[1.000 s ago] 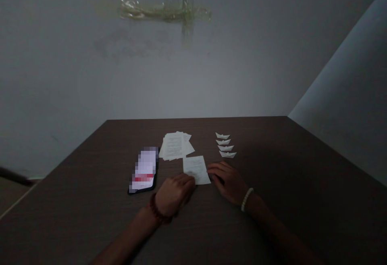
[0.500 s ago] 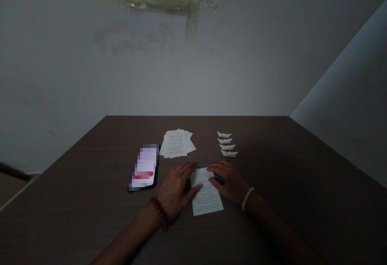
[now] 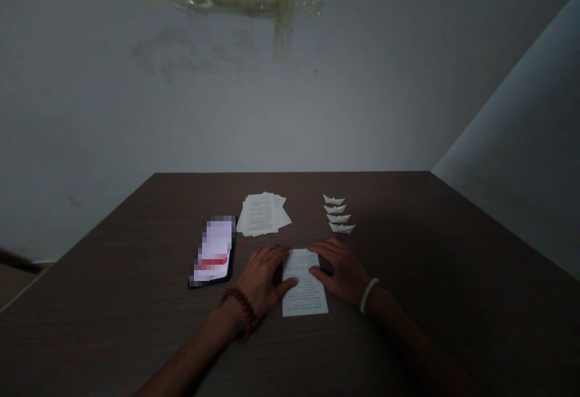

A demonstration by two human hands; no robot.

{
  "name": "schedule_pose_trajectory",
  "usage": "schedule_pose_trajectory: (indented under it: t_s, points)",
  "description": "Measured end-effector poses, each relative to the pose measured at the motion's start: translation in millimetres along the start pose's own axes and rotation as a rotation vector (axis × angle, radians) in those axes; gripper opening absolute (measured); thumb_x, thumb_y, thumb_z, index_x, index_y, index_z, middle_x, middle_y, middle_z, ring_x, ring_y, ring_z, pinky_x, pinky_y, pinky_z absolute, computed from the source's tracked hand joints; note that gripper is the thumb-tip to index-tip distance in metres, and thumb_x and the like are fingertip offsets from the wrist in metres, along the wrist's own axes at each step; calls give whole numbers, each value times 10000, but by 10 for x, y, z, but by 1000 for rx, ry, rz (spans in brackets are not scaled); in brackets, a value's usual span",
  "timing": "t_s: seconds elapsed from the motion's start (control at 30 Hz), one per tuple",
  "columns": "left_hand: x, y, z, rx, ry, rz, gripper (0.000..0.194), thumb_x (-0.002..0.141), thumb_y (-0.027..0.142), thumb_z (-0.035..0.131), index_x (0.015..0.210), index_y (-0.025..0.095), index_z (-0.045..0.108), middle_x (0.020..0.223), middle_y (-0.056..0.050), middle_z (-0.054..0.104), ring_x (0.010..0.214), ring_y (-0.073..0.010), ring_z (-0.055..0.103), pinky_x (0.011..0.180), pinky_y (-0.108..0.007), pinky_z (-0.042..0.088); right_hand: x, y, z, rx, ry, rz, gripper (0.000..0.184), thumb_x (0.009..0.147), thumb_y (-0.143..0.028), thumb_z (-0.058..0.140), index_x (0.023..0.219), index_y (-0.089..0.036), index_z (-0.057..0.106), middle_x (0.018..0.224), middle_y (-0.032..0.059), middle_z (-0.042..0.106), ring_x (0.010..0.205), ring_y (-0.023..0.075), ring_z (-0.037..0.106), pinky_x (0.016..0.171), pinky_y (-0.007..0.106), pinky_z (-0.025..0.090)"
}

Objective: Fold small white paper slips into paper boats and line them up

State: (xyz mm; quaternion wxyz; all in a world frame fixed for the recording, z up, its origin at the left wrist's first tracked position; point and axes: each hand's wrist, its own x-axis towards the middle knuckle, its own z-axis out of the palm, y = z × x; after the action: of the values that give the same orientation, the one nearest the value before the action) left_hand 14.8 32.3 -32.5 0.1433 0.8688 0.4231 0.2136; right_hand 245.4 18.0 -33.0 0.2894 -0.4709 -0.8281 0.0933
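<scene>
Flat between fingers, paper [image 3: 304,291].

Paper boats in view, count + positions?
4, in a near-to-far column beyond the right hand: nearest boat, second boat, third boat, farthest boat. None looks hidden.

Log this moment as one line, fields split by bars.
left hand: on sheet's left edge | right hand: on its right edge | sheet: flat | paper boats: four, beyond right hand | phone: left

Grey wall [image 3: 371,83] stands behind far edge of brown table [image 3: 149,234]; shiny tape [image 3: 244,1] is on it; light is dim.
</scene>
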Motion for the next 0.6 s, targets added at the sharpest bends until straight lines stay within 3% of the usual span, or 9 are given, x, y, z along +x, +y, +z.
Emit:
schedule_pose_trajectory:
  t_s: [0.27,0.47,0.6]
  points:
    - [-14,30,-17,-8,13,7,419,799,368,627,1153,178,511,1112,-98,598,1013,-270,554,880,-474,439,15,-10,2,25,-10,14,400,747,-206,700,1130,-186,585,1032,65,666,973,230,538,872,390,434]
    - [-25,19,20,1,27,23,519,808,351,605,1264,169,438,1280,-125,529,1165,-294,477,965,-490,390,10,-26,-13,60,-29,13,370,762,-172,685,1115,-198,582,1020,50,668,958,222,537,859,377,438]
    - [-20,29,16,-23,18,42,451,814,332,595,1217,170,471,1188,-105,581,1104,-272,515,939,-472,409,5,-20,-8,58,-29,-1,370,762,-165,686,1115,-193,580,1016,52,668,955,221,536,852,376,437]
